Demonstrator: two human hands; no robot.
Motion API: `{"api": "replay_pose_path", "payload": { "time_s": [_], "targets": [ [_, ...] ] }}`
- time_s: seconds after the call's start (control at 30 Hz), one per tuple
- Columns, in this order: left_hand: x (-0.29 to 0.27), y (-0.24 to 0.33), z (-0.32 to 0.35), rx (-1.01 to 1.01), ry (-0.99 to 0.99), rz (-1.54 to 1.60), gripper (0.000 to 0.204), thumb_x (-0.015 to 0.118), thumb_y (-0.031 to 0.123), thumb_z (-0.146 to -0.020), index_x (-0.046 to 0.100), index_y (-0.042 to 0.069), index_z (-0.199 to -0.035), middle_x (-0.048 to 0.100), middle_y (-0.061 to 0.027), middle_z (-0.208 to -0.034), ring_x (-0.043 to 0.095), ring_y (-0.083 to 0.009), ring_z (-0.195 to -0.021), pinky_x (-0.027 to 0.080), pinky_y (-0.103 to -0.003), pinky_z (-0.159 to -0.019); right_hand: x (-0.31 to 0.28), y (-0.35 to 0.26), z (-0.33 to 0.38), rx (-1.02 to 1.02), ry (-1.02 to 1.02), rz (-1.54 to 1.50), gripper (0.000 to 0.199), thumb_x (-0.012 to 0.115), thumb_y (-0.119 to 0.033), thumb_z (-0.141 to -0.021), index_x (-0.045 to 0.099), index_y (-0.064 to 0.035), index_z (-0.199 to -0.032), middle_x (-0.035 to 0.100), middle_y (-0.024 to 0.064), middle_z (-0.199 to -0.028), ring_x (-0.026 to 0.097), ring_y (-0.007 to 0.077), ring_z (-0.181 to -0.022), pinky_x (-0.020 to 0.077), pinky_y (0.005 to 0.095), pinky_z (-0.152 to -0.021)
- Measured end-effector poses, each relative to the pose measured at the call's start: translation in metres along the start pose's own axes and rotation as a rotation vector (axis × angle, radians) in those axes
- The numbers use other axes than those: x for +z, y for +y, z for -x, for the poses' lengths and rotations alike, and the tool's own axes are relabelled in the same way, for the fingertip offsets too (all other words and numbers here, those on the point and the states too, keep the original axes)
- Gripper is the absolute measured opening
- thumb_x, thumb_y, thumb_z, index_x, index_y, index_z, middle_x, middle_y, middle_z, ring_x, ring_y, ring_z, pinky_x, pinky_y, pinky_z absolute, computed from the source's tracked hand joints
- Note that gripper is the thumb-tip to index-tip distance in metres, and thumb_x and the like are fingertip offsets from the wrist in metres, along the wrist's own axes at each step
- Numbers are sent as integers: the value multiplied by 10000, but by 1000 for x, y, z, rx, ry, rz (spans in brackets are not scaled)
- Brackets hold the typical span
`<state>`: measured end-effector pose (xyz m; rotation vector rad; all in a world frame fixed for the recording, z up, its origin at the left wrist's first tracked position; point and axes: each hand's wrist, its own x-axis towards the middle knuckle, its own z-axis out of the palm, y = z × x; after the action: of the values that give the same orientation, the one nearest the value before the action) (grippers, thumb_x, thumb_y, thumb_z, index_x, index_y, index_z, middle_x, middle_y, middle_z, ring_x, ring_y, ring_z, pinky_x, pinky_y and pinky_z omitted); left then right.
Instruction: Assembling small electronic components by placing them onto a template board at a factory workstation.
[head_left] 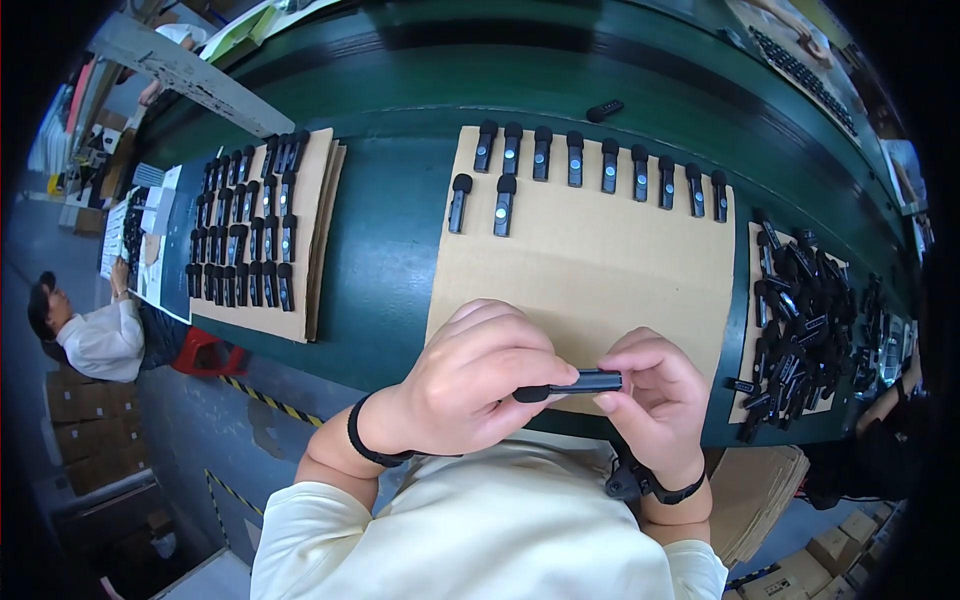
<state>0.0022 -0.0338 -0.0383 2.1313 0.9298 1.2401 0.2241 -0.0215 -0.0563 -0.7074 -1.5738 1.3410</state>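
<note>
A small black wireless microphone [592,382] with a foam tip lies level between my hands, over the near edge of a cardboard sheet [585,275]. My left hand [475,375] is closed around its foam end. The fingertips of my right hand [662,392] pinch the opposite end. On the sheet, several like microphones [575,160] stand in a row along the far edge, foam tips pointing away from me. Two more, one of them this microphone [503,207], lie below the row at the left.
A heap of black microphones [800,330] covers another cardboard piece at the right. Stacked cardboard [318,240] at the left carries several microphone rows. One loose microphone [605,110] rests on the green table [385,220] beyond my sheet. A person [100,325] works at the far left.
</note>
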Motion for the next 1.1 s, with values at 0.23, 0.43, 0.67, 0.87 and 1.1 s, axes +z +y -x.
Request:
{"api": "replay_pose_path", "payload": {
  "time_s": [0.23,0.43,0.67,0.87,1.1],
  "targets": [
    [-34,-10,-5,-17,-37,36,241,779,40,-736,682,23,-956,650,-84,-881,616,-245,-759,483,-343,-712,4,-21,-22,-43,13,135,263,765,40,-755,624,21,-976,654,151,-964,621,178,-782,512,282,-676],
    [-67,-79,11,-279,188,-133,171,704,26,-809,664,-14,-971,645,-100,-873,622,-205,-782,501,-306,-735,-1,-18,-63,-106,-240,591,264,719,73,-740,589,10,-961,661,153,-1056,655,257,-979,531,332,-797],
    [-70,-124,17,-476,145,-87,117,672,49,-847,645,-3,-948,633,-76,-838,615,-159,-733,512,-274,-690,10,30,-106,-255,-288,980,268,748,22,-711,592,-8,-927,656,136,-1023,650,295,-925,535,359,-779],
    [-73,-134,22,-538,171,92,113,666,58,-873,649,-2,-968,643,-38,-838,584,-98,-728,494,-241,-682,21,53,-102,-359,-393,1156,260,758,-33,-694,594,-27,-896,631,123,-1027,623,317,-922,526,394,-776],
    [-90,-132,1,-538,243,152,121,672,69,-888,658,-3,-984,644,-3,-856,545,-54,-749,472,-215,-698,21,58,-109,-363,-384,1219,253,755,-62,-704,599,-40,-903,605,116,-1026,612,303,-934,522,392,-780]
  ]
}}
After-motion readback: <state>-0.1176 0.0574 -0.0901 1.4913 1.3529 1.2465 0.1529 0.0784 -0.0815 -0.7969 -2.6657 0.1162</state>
